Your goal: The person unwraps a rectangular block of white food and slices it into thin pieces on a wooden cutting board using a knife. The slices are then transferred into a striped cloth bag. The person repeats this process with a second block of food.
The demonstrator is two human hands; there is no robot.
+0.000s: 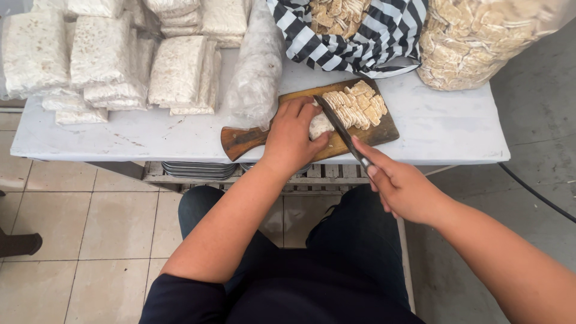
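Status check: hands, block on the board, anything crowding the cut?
Left hand pressing the white block onto the cutting board. Right hand gripping the knife, blade at the block. Cut slices piled just beyond the blade.

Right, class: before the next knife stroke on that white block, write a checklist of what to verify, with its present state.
1. Left hand steadies the white block on the cutting board: ok.
2. Right hand grips the knife by its handle: ok.
3. Left fingertips away from the blade: not ok, they sit right beside it.
4. Cut slices piled beyond the blade, out of its path: ok.
5. Board fully supported on the white table: cannot tell, its near edge lies close to the table's rim.
6. Blade sharpness: cannot tell.
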